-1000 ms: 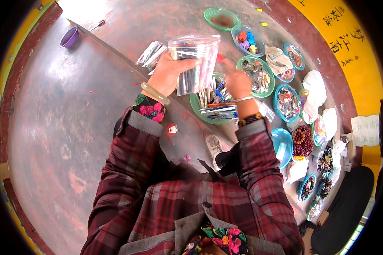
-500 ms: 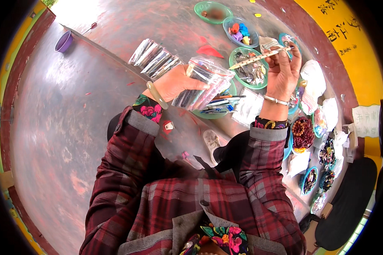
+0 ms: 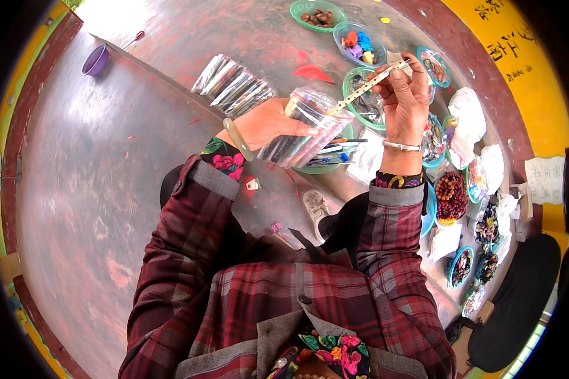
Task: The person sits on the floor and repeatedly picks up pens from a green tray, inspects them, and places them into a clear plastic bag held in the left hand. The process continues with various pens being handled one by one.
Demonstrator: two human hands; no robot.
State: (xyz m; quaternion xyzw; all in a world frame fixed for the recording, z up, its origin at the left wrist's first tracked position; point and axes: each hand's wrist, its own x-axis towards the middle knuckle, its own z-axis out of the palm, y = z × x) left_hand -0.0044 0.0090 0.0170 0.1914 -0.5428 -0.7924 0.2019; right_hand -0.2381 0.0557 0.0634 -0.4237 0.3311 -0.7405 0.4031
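My left hand (image 3: 269, 125) grips a clear plastic zip bag (image 3: 310, 136) packed with several slim pens, its thumb lying across the front. Between the fingertips of my right hand (image 3: 404, 104) is a pale pen (image 3: 368, 87) with dark dots, slanting down to the left. Its lower end meets the bag's upper right edge; whether it is inside cannot be made out. Beneath the bag, partly covered by it, stands a green basket (image 3: 315, 170) holding loose pens (image 3: 335, 153). More bagged pens (image 3: 234, 85) lie in a row on the floor beyond my left hand.
Green basins with brown round things (image 3: 316, 17) and dark packets (image 3: 367, 104) sit ahead, near a bowl of coloured bundles (image 3: 358, 47). Beaded strings (image 3: 451, 196) and white bags (image 3: 466, 117) line the right side. A purple basin (image 3: 96, 60) stands far left.
My right hand has moved slightly left and down, bringing the pen's lower end from just beside the bag to its edge. The left hand still holds the bag, shifted slightly right.
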